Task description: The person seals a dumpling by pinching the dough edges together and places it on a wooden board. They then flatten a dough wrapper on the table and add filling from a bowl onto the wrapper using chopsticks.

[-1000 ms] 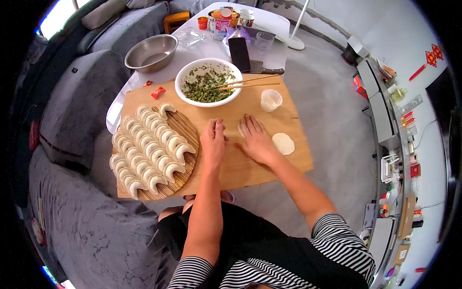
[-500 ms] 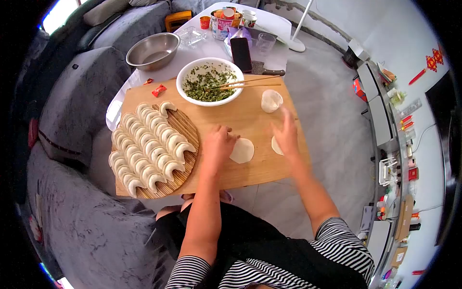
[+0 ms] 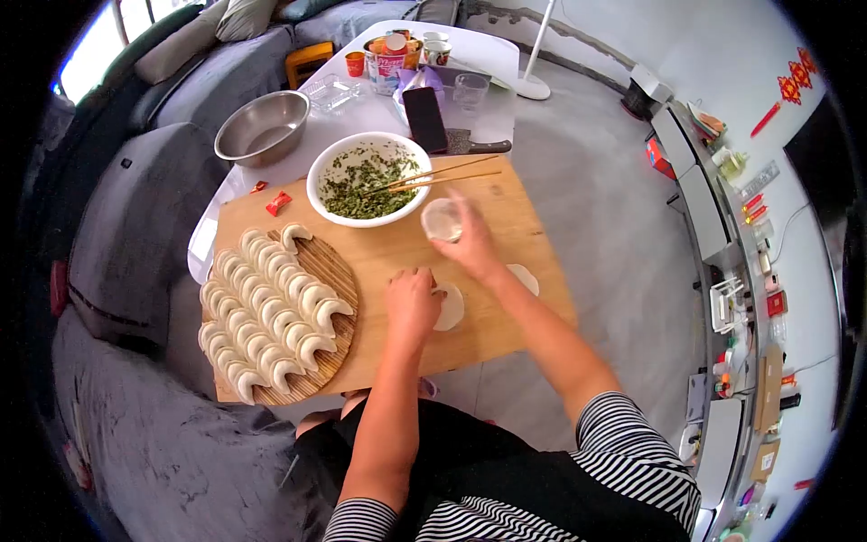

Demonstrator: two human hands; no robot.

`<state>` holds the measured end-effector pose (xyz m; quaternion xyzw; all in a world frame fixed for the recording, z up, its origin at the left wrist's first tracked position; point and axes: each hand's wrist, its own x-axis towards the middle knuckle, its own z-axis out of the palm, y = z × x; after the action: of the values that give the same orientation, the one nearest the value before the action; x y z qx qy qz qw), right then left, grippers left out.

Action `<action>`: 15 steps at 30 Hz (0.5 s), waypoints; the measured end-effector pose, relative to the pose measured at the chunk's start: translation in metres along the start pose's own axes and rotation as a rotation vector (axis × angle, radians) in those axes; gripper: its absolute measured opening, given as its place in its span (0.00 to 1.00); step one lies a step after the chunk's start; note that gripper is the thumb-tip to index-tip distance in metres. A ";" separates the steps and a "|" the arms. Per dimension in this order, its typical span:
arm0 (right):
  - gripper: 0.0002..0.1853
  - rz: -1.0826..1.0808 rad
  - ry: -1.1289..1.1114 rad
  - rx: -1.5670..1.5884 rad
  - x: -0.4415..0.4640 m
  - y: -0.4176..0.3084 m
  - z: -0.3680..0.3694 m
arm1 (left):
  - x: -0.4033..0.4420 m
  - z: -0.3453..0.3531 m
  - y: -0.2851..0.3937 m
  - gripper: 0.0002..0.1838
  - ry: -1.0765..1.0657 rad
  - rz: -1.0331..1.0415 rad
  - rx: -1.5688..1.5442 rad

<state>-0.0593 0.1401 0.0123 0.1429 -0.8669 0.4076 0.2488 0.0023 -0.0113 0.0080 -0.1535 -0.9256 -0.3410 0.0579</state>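
Note:
My right hand [image 3: 468, 242] is closed around a small round whitish, cup-like thing [image 3: 442, 220] over the wooden board [image 3: 388, 257]; motion blurs its fingertips. My left hand [image 3: 413, 298] has its fingers curled in, touching the left edge of a flat round dumpling wrapper [image 3: 450, 308]. Whatever those fingers may hold is hidden. Another wrapper [image 3: 524, 279] lies beyond my right forearm, partly covered by it. To the left, rows of folded dumplings [image 3: 271, 307] sit on a round slatted tray [image 3: 339, 339]. Behind my hands stands a white bowl [image 3: 316, 191] of chopped green filling [image 3: 366, 190], with chopsticks [image 3: 452, 173] across its rim.
A steel basin [image 3: 262, 128], phone [image 3: 424, 119], cleaver [image 3: 479, 145], clear glass [image 3: 470, 91] and tub of packets [image 3: 388, 68] stand on the white table behind. Red wrapped pieces [image 3: 278, 203] lie near the board's back edge. A grey sofa [image 3: 135, 226] is at left.
My right hand has moved left and taken up the round whitish thing from the board's right side. My left hand stays by the near wrapper. The whole view has shifted slightly.

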 end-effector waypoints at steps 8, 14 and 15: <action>0.42 0.073 -0.245 0.030 -0.010 -0.024 -0.004 | 0.002 -0.015 -0.006 0.11 -0.250 -0.165 -0.325; 0.35 0.004 -0.190 -0.182 -0.066 -0.003 -0.083 | 0.002 -0.021 -0.006 0.08 -0.122 -0.245 -0.651; 0.33 -0.023 -0.334 -0.381 -0.085 -0.004 -0.093 | 0.003 -0.023 -0.004 0.08 -0.121 -0.247 -0.654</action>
<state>0.0428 0.2134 0.0192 0.1686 -0.9555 0.2047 0.1291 -0.0019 -0.0286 0.0235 -0.0708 -0.7809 -0.6140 -0.0906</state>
